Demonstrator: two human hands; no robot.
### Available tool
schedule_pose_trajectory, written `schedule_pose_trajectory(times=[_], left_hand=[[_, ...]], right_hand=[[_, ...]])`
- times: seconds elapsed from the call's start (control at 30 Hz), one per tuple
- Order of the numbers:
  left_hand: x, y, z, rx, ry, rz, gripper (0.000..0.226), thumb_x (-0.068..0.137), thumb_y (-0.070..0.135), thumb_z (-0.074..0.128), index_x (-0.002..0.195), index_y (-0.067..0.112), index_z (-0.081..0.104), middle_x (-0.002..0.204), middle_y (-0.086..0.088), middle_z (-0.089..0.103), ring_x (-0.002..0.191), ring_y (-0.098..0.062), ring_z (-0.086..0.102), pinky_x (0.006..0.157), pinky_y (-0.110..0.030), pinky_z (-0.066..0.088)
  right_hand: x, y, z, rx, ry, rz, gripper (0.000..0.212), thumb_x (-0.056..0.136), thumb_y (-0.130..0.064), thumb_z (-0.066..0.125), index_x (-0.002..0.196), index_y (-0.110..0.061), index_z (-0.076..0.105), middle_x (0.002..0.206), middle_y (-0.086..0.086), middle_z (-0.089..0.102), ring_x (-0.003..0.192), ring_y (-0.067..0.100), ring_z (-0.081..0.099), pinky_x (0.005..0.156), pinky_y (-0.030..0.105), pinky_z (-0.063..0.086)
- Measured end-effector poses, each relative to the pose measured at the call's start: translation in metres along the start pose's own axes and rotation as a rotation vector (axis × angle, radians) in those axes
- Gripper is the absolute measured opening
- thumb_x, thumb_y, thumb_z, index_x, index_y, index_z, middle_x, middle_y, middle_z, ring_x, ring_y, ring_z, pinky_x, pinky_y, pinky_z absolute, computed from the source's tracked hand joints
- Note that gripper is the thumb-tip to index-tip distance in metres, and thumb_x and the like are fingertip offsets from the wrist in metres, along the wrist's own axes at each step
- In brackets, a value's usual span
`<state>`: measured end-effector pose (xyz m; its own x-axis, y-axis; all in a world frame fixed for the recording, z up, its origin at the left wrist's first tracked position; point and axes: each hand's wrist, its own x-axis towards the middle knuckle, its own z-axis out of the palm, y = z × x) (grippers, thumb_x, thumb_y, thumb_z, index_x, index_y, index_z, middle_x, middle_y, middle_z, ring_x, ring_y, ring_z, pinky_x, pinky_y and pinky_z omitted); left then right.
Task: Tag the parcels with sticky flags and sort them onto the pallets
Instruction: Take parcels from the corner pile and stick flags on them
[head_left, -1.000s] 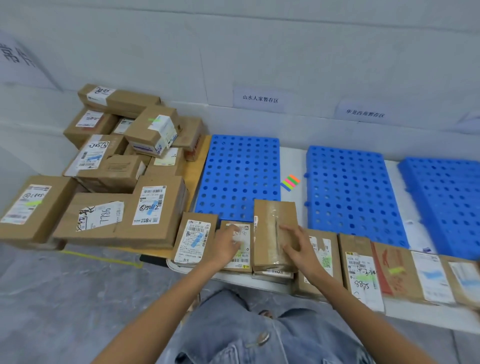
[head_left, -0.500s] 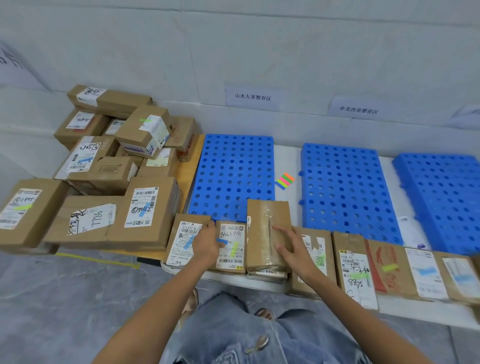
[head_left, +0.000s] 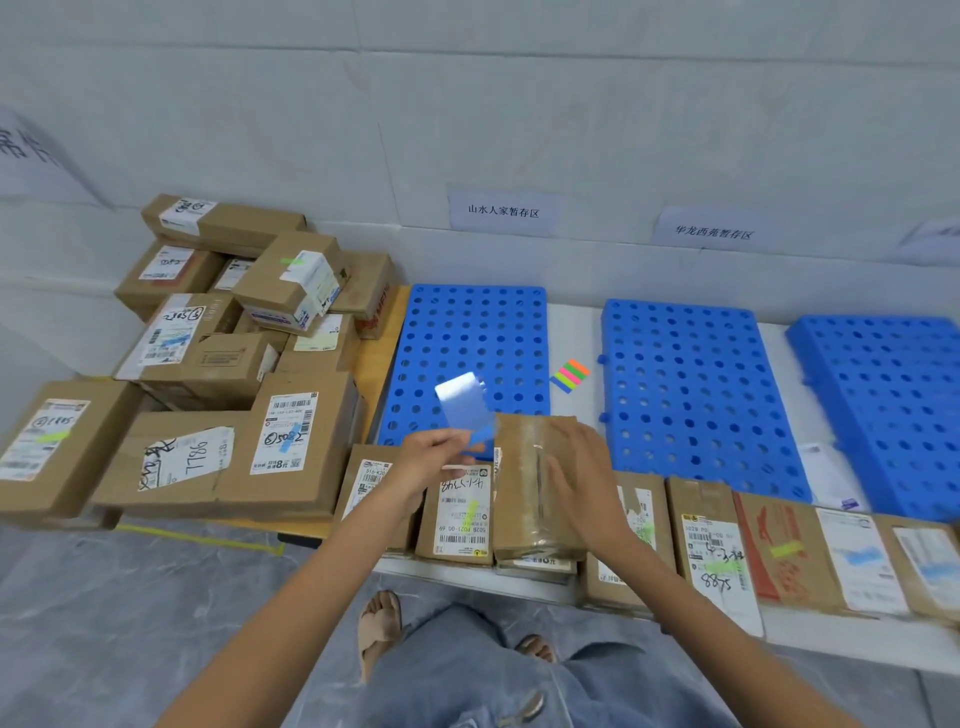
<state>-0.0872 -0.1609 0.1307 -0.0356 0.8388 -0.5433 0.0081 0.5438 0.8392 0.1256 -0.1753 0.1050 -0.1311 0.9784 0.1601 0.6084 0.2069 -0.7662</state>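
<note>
- Lifts the left hand clear of the labelled parcels where it lay half a second ago. Pinches a blue sticky flag between thumb and fingertips, clear tail standing up past the knuckles.
- Keeps the right hand flat, fingers straight, on the tape-wrapped parcel just right of the left hand, atop a short stack.
- Points, in all likelihood, to tagging next: shows no flag on the tape-wrapped parcel and no parcel yet on the blue pallets beyond both hands.
- Leaves the flag pad, striped orange, pink, green, yellow and blue, beyond the right hand's fingertips, between two pallets.
- Reads "山水人家暂存区" on the wall sign far beyond the left hand, and "华龙西苑暂存区" on the second sign beyond the right.
- Reads marker scrawl "7786" on a carton and "05082", with printed "8元", on its neighbour, both left of the left hand.
- Reads "8875" on a parcel right of the right hand.
</note>
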Motion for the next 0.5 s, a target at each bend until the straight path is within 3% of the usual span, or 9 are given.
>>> schedule_pose_trajectory(times=[0.1,0.2,0.33,0.4,0.5], left_hand=[[-0.020,0.026,0.026,-0.081,-0.150,0.018,0.025,0.091,0.021,0.060,0.114,0.011,0.065,0.104,-0.002,0.071,0.089,-0.013,0.067,0.072,-0.022,0.054],[-0.031,0.039,0.042,-0.080,-0.240,0.033,0.025,0.090,0.026,0.061,0.109,0.012,0.068,0.104,0.000,0.069,0.087,-0.011,0.068,0.074,-0.024,0.055],[-0.034,0.052,0.046,-0.095,-0.188,0.064,0.036,0.089,0.041,0.058,0.095,0.008,0.072,0.084,-0.012,0.066,0.075,-0.016,0.066,0.066,-0.026,0.053],[-0.036,0.054,0.051,-0.166,-0.173,0.095,0.035,0.091,0.038,0.055,0.095,0.006,0.071,0.075,-0.010,0.064,0.067,-0.014,0.062,0.059,-0.023,0.051],[-0.041,0.055,0.063,-0.246,-0.143,0.155,0.026,0.095,0.031,0.051,0.096,0.013,0.070,0.074,-0.002,0.070,0.072,-0.012,0.065,0.061,-0.018,0.051]], right_hand=[[0.020,-0.037,-0.008,0.245,0.031,0.074,0.033,0.094,-0.022,0.054,0.127,-0.024,0.049,0.111,-0.009,0.056,0.102,0.004,0.054,0.092,0.023,0.045],[0.032,-0.059,-0.022,0.362,0.043,0.042,0.027,0.092,-0.007,0.055,0.113,-0.023,0.060,0.080,-0.005,0.058,0.075,0.008,0.058,0.077,0.028,0.053],[0.038,-0.061,-0.040,0.273,0.054,-0.138,0.032,0.089,-0.003,0.059,0.116,-0.020,0.062,0.092,-0.001,0.060,0.080,0.009,0.054,0.077,0.022,0.049],[0.039,-0.059,-0.044,0.218,0.132,-0.155,0.040,0.085,-0.009,0.066,0.123,-0.019,0.057,0.095,-0.001,0.057,0.083,0.008,0.052,0.079,0.014,0.044],[0.037,-0.050,-0.044,-0.034,0.238,-0.253,0.035,0.085,-0.027,0.063,0.118,-0.017,0.061,0.105,0.002,0.057,0.099,0.012,0.052,0.089,0.010,0.036]])
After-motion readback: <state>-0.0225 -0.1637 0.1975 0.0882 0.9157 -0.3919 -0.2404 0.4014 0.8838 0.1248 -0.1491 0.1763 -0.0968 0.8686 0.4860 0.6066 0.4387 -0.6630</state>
